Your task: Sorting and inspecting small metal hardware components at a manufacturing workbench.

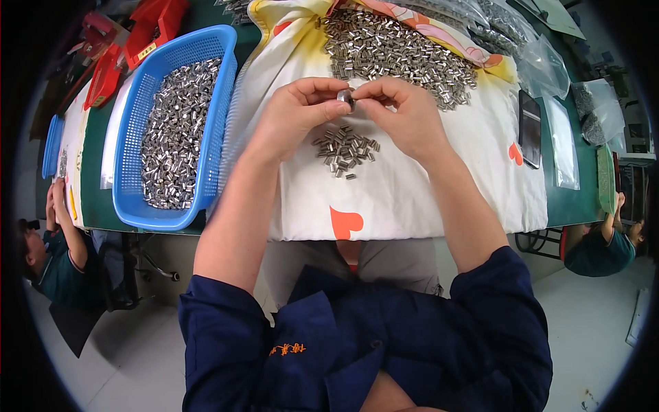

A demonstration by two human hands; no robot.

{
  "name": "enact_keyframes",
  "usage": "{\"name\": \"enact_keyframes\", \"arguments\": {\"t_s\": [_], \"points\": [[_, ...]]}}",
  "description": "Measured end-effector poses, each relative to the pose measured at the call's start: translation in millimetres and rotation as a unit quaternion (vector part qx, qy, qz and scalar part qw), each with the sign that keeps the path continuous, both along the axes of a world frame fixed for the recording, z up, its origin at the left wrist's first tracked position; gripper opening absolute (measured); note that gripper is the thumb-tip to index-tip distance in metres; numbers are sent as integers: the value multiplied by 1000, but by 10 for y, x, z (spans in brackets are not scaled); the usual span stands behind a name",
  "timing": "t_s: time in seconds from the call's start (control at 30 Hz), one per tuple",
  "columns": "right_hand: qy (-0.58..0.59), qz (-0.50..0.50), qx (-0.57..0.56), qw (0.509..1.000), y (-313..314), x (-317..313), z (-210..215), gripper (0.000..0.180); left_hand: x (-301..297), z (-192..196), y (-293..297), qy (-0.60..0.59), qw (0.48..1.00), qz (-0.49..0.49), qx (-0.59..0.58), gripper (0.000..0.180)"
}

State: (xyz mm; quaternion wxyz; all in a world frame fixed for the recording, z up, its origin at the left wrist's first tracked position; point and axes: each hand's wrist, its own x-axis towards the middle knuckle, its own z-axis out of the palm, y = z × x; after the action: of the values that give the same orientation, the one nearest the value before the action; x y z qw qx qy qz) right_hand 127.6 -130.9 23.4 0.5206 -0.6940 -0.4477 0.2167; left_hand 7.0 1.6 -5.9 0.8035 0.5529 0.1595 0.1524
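My left hand (298, 110) pinches a small dark, shiny metal piece (346, 98) between thumb and fingers. Close against it, my right hand (405, 113) has thumb and forefinger pressed together; whatever lies between those fingertips is too small to make out. Both hands are raised over a white cloth (295, 199). Just below them lies a small loose pile of short metal cylinders (345, 150). Beyond my hands spreads a much larger heap of the same cylinders (391, 51).
On the left stands a blue plastic basket (123, 158) full of metal cylinders, with red bins (154, 31) behind it. A phone (529, 129) and clear plastic bags (546, 65) lie to the right. Co-workers (62, 254) sit at both sides.
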Motion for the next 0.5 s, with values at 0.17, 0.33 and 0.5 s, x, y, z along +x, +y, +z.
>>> {"name": "enact_keyframes", "arguments": {"t_s": [0.17, 0.33, 0.5], "points": [[-22, 13, -15, 1000, -8, 17, -36, 8, 14, 26, -43, 13, 1000, 5, 26, 31], [-305, -16, 70, 949, 12, -35, -125, 7, 16, 53, -92, 45, 996, 15, 78, 30], [-173, 0, 40, 984, -7, -26, -96, 7, 1, 39, -70, 37, 998, 24, 51, 29]]}}
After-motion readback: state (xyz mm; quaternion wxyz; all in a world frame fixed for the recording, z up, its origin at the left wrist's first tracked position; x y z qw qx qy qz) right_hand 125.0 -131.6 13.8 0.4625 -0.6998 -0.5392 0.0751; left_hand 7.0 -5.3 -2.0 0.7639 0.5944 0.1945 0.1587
